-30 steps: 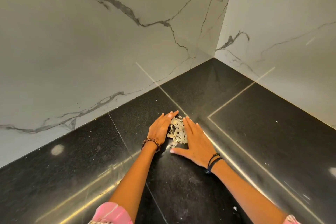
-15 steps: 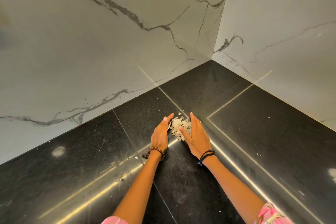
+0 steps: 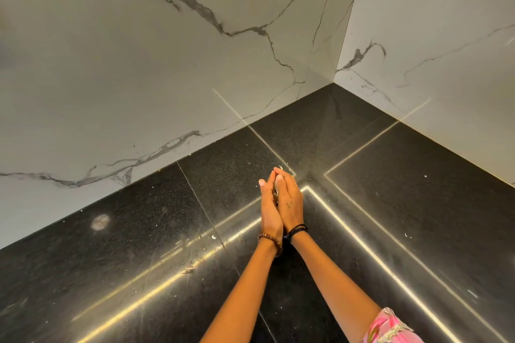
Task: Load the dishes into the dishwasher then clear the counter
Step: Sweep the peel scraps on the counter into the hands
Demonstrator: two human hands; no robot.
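Near the corner of the black tabletop (image 3: 418, 217), the left hand (image 3: 269, 211) and the right hand (image 3: 289, 203) were pressed palm to palm, standing on their little-finger edges on the stone. The fingers (image 3: 282, 179) of both hands lay nearly straight and side by side, tips meeting at the far end and pointing toward the corner where the two marble walls (image 3: 139, 64) met. No gap showed between the palms beyond a thin slit along the top.

Clamped in that slit was a small heap of pale scraps (image 3: 276, 189), whitish and flaky, only a sliver of it visible between the thumbs; how much was caught inside could not be told. One light fleck stuck out just past the fingertips on the far side. The heap sat between the two palms, touching both, low against the tabletop.

A few white crumbs (image 3: 214, 237) lay loose on the stone to the left of the left wrist, well apart from the fingers, and more specks were scattered to the right of the right hand. A brown bead bracelet (image 3: 271, 239) circled the left wrist and a dark cord band (image 3: 297, 230) the right one. A pink patterned sleeve (image 3: 390, 327) showed on the right arm, close to the person.
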